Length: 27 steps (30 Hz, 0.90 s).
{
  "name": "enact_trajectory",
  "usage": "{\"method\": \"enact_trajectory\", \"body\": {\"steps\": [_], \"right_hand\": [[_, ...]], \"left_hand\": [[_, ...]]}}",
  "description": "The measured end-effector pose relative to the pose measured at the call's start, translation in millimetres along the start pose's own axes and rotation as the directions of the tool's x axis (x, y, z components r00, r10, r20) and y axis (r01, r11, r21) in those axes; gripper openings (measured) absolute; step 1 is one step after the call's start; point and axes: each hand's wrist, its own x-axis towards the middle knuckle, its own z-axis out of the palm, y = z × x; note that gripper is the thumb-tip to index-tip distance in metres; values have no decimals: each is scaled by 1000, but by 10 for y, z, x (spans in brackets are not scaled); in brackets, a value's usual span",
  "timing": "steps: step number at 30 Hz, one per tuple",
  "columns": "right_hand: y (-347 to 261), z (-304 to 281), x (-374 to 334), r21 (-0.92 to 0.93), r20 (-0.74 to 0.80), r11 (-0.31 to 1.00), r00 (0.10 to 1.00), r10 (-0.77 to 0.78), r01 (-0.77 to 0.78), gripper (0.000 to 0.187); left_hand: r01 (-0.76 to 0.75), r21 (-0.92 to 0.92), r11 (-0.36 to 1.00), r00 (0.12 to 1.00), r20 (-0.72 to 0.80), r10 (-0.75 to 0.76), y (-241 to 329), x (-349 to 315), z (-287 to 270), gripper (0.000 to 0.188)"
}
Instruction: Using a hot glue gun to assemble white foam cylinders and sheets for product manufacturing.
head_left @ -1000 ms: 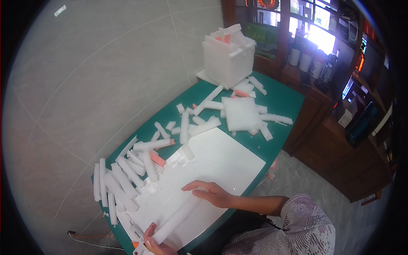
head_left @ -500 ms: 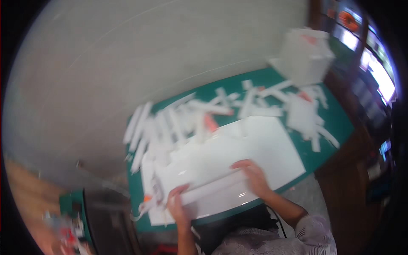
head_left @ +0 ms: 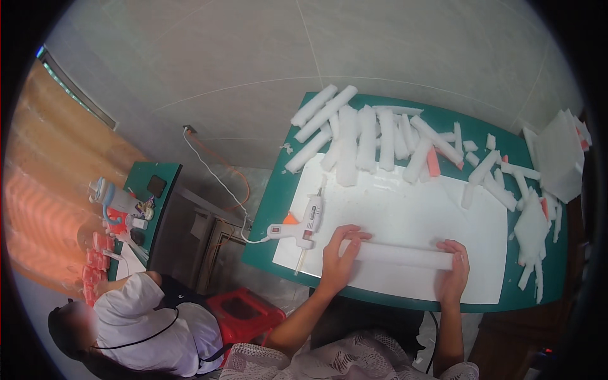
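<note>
A long white foam strip (head_left: pixel 405 254) lies sideways between my hands, low over the glossy white board (head_left: pixel 361 202). Its left end is gripped by my left hand (head_left: pixel 339 258), thumb and fingers closed around it. My right hand (head_left: pixel 453 272) closes on the other end, with its fingers curled over the tip. Left of my left hand rests a white hot glue gun (head_left: pixel 309 221), its cord running off the table's left side. An orange piece (head_left: pixel 290 218) shows beside the glue gun.
Many white foam strips (head_left: pixel 366 136) are heaped along the back of the green table (head_left: pixel 266 244), with pink pieces (head_left: pixel 433 162) among them. White foam blocks (head_left: pixel 560 158) stand at the far right. A person in a white shirt (head_left: pixel 152 329) sits lower left near a red stool (head_left: pixel 244 313).
My view has swung left, bringing the seated person and the side table into sight. Both hands keep the foam strip, and my right hand's fingers now curl around its end.
</note>
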Motion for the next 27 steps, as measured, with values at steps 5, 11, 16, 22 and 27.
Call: {"method": "enact_trajectory", "body": {"steps": [5,11,16,22,27], "right_hand": [[21,-12,7,-43,-14,998,999,-35,35,44],[74,-47,-12,22,-45,999,998,-48,49,45],[116,-41,-14,66,-35,997,999,-35,37,42],[50,0,1,-85,-16,995,999,-50,48,39],[-78,64,-7,-98,-25,994,998,-52,49,35]], "left_hand": [[-23,23,999,999,-37,24,31,-18,28,28],[15,-2,1000,999,34,-15,73,-19,49,29],[-18,-29,999,998,54,19,8,-30,40,30],[63,-116,991,997,55,-57,-20,-5,18,29],[89,-158,983,995,51,-82,71,8,48,30]]}}
